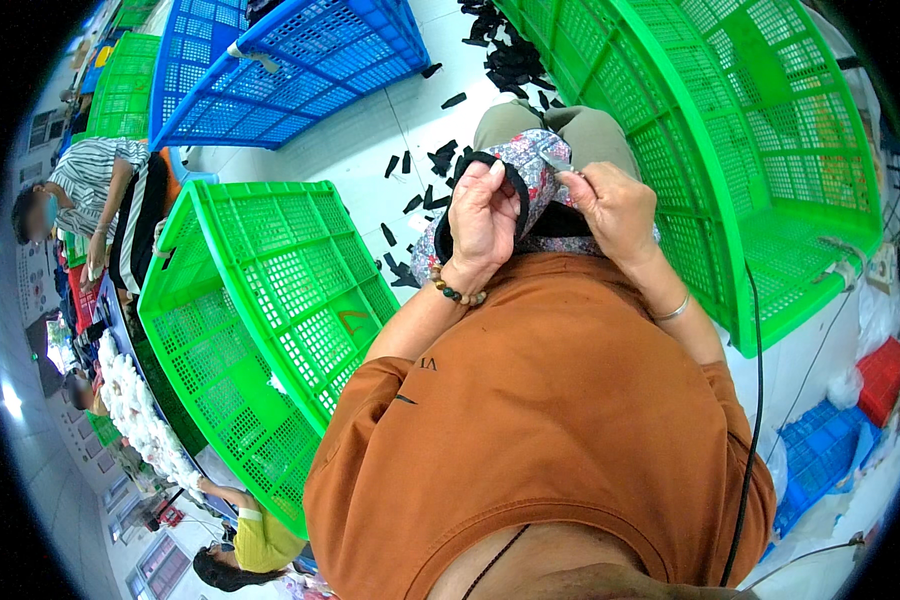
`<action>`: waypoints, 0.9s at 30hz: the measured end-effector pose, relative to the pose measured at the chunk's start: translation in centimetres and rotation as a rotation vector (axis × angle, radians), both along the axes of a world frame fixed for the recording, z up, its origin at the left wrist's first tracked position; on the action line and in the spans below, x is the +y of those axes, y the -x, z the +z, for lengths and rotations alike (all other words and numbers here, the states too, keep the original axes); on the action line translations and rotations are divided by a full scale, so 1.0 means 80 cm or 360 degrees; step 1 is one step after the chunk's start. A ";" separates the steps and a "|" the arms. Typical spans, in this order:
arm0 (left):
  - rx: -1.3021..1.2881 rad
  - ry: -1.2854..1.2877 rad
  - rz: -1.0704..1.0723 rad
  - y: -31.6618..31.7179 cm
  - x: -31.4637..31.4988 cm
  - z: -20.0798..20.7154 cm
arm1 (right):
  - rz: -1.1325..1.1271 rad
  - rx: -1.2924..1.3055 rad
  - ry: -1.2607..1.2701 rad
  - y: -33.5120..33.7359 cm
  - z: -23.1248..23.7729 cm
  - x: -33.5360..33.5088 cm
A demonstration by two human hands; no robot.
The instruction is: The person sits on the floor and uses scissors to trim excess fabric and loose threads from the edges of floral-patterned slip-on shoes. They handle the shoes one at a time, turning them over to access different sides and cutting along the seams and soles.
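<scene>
My left hand [482,220] is held palm up over my lap, its fingers curled in a pinch on a black fabric piece [518,190]. This dark fabric loops past the fingertips and along the side of the palm. Beside it, my right hand [618,208] is closed around a small pointed metal tool [552,160], perhaps thread snips; the fingers hide its grip end. The tool's tip points toward the left hand, over a floral cloth [540,143] spread across my knees.
Many small black fabric pieces [515,62] litter the pale floor ahead. Large green crates stand on the left [300,290] and right [660,150], with a blue crate [310,80] at the far left. A black cable [756,400] hangs at my right. Other people [90,190] work at the left.
</scene>
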State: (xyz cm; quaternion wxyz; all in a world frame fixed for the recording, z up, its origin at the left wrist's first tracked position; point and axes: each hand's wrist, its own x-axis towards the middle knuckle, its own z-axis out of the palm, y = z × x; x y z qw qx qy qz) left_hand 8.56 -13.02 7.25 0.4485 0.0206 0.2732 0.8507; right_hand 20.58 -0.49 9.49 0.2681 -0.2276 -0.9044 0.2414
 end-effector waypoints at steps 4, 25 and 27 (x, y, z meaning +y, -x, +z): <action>0.0073 0.0107 0.0063 -0.004 0.007 0.008 | 0.0176 0.0055 0.0042 -0.005 0.011 -0.003; 0.1694 0.0205 0.0891 0.326 -0.035 0.285 | 0.0163 0.0323 0.0308 -0.026 0.005 0.017; 0.1629 0.0279 0.1014 0.326 -0.032 0.290 | 0.0150 0.0342 0.0322 -0.028 0.002 0.019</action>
